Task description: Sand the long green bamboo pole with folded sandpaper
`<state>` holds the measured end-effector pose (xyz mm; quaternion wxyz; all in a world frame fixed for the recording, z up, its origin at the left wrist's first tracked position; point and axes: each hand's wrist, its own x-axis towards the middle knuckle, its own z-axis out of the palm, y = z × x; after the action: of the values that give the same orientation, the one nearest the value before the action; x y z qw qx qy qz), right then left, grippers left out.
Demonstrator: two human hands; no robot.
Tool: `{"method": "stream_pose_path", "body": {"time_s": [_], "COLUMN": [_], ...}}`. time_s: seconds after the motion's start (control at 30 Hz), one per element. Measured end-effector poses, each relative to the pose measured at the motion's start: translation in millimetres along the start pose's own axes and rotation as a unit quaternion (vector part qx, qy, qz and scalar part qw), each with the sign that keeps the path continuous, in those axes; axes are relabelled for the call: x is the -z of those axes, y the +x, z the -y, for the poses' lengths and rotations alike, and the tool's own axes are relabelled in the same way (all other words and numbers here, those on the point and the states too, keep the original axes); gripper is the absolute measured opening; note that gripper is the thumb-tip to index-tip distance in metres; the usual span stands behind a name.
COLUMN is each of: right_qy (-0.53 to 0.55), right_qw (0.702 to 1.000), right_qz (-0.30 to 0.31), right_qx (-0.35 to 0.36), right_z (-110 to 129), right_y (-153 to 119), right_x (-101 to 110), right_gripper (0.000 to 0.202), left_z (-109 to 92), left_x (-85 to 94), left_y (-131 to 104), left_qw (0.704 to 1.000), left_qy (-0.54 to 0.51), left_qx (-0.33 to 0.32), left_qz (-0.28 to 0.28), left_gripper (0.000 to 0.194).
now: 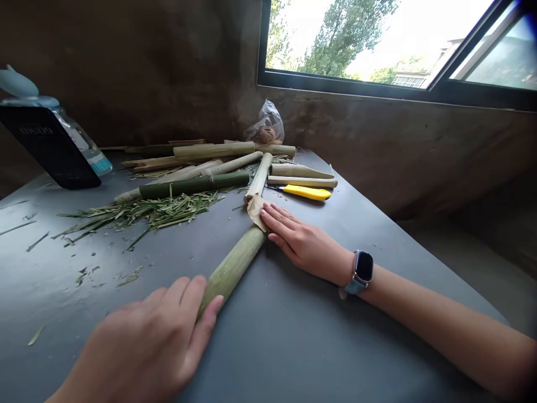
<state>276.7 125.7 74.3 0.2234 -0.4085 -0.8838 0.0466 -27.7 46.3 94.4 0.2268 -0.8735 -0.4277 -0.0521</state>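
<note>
The left hand (151, 330) comes in from the near left, knuckles up, its grip closed around the near end of a pale green, round bamboo tube (235, 266), thumb along the right side. The right hand (308, 243) reaches in from the right, fingers straight and together, touching a tan, creased sheet of paper (255, 210) at the tube's far end; whether that grip pinches the sheet, I cannot tell. The tube slants across the grey bench (335, 347), running far and right from the left grip toward the right fingertips.
</note>
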Motion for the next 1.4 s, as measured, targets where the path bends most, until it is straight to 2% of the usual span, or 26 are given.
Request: {"method": "stream_pose_path", "body": {"time_s": [0.07, 0.13, 0.2, 0.27, 0.4, 0.47, 0.53, 0.63, 0.7, 0.77, 0.9, 0.97, 1.07, 1.13, 1.2, 1.3, 1.33, 1.4], "right_qy": [-0.002, -0.001, 0.002, 0.009, 0.044, 0.056, 0.051, 0.02, 0.006, 0.01, 0.054, 0.051, 0.009, -0.007, 0.004, 0.044, 0.052, 0.045], "right_qw": [1.0, 1.0, 1.0, 1.0, 0.987, 0.98, 0.984, 0.996, 0.998, 0.996, 0.979, 0.98, 0.996, 0.999, 0.997, 0.984, 0.98, 0.983], "right_qz": [-0.001, -0.005, -0.006, 0.007, 0.06, 0.067, 0.049, 0.009, 0.001, 0.017, 0.057, 0.047, 0.002, -0.016, -0.004, 0.038, 0.045, 0.034], "right_qx": [0.001, -0.002, 0.001, 0.029, 0.144, 0.177, 0.163, 0.086, 0.056, 0.082, 0.19, 0.185, 0.094, 0.049, 0.071, 0.166, 0.187, 0.175], "right_z": [2, 3, 5, 13, 40, 42, 29, -2, -8, 4, 42, 37, 8, -1, 10, 37, 40, 31], "right_y": [0, 0, 0, 0, -2, -2, 0, 1, -1, -3, -5, -3, -1, -1, -3, -6, -6, -6], "right_x": [-1, -1, 1, 4, 8, 8, 8, 11, 13, 13, 7, 6, 9, 11, 11, 8, 7, 7], "right_gripper": [0.054, 0.053, 0.052, 0.051, 0.05, 0.049, 0.048, 0.048, 0.048, 0.049, 0.048, 0.046, 0.044, 0.044, 0.044, 0.045, 0.045, 0.045], "left_z": [-4, -6, -6, -3, -1, -2, -4, -5, -4, -2, 0, 0, -2, -3, -4, -4, -4, -4], "left_x": [-1.0, -1.4, -1.2, -0.7, 1.5, 3.2, 4.6, 4.8, 3.1, 0.8, -3.3, -4.8, -5.4, -4.6, -3.1, -0.2, 0.5, 1.1], "left_y": [-1, 0, 3, 7, 13, 14, 13, 10, 10, 10, 11, 10, 9, 9, 9, 12, 13, 13], "left_qw": [0.997, 0.995, 0.995, 0.996, 0.981, 0.976, 0.977, 0.979, 0.98, 0.977, 0.967, 0.966, 0.969, 0.972, 0.975, 0.977, 0.977, 0.978], "left_qy": [0.031, 0.059, 0.046, -0.013, -0.175, -0.202, -0.194, -0.185, -0.19, -0.207, -0.252, -0.256, -0.241, -0.226, -0.207, -0.181, -0.173, -0.163], "left_qx": [-0.035, -0.054, -0.07, -0.067, -0.057, -0.059, -0.054, -0.047, -0.043, -0.035, -0.041, -0.045, -0.045, -0.045, -0.049, -0.06, -0.062, -0.062], "left_qz": [-0.056, -0.054, -0.047, -0.058, -0.065, -0.063, -0.07, -0.065, -0.048, -0.02, 0.003, -0.014, -0.029, -0.036, -0.055, -0.099, -0.109, -0.118], "left_gripper": [0.031, 0.031, 0.023, 0.015, 0.018, 0.019, 0.018, 0.017, 0.015, 0.013, 0.012, 0.013, 0.009, 0.011, 0.011, 0.014, 0.014, 0.016]}}
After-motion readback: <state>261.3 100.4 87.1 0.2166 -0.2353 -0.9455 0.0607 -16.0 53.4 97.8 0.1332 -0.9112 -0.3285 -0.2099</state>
